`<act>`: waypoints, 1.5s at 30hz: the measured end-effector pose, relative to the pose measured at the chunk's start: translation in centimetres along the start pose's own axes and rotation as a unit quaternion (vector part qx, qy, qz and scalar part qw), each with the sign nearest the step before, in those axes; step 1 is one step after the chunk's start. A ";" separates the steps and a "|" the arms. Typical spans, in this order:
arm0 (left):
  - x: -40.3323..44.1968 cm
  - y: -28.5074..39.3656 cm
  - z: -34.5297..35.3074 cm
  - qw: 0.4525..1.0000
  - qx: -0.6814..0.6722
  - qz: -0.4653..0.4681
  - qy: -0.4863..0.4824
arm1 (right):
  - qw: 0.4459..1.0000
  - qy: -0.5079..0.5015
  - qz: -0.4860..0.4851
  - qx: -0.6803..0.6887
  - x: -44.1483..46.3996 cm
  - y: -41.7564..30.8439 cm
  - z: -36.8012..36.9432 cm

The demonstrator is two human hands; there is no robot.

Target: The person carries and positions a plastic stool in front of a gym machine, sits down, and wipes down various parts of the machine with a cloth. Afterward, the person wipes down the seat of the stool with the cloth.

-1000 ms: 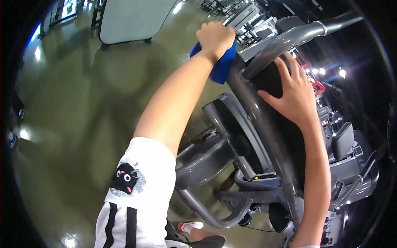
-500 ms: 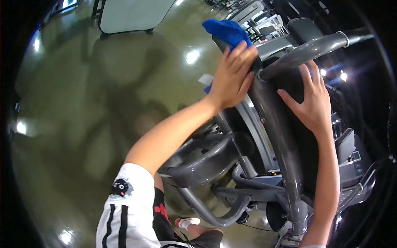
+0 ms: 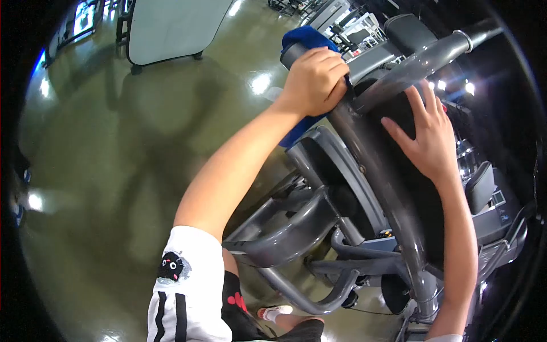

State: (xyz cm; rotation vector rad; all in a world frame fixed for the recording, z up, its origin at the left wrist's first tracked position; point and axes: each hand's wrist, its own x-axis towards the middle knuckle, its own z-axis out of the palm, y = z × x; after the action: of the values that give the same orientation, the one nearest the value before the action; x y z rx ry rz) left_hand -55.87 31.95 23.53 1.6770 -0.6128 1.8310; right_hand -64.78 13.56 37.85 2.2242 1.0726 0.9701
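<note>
My left hand point(image 3: 314, 82) is closed on a blue cloth point(image 3: 310, 37), which wraps the upper end of the machine's grey metal tube point(image 3: 379, 165). Part of the cloth shows beyond my knuckles, and another part hangs below my wrist. My right hand point(image 3: 431, 137) lies with fingers spread on the black pad point(image 3: 424, 211) beside that tube. Between the two hands a thick grey handlebar point(image 3: 421, 68) slants up to the right. What the left fingertips press against is hidden.
Curved grey frame bars point(image 3: 290, 233) of the machine stand below my left arm. A pale board on feet point(image 3: 174, 28) stands on the shiny floor point(image 3: 114, 171) at upper left. Other gym machines with a grey pad point(image 3: 481, 185) are at right.
My left hand has gone from lying with extended fingers over the cloth to gripping it around the tube end. More cloth now hangs below. My right hand stays on the pad.
</note>
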 end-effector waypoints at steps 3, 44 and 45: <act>1.9 -0.7 0.0 0.980 0.061 -0.067 -0.176 | 1.000 0.018 -0.009 -0.004 0.0 0.0 0.2; 5.3 -2.8 -2.6 0.884 0.351 -0.165 -0.260 | 0.998 0.063 0.006 0.026 -0.5 0.7 0.5; 5.3 -2.0 -2.6 0.892 0.358 -0.114 -0.251 | 0.997 0.065 0.010 0.027 -0.6 0.7 0.5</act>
State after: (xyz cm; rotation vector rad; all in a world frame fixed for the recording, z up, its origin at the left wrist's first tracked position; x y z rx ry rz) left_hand -56.59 35.75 28.40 2.6200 0.1222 1.5298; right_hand -64.30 12.63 37.82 2.2448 1.1474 1.1199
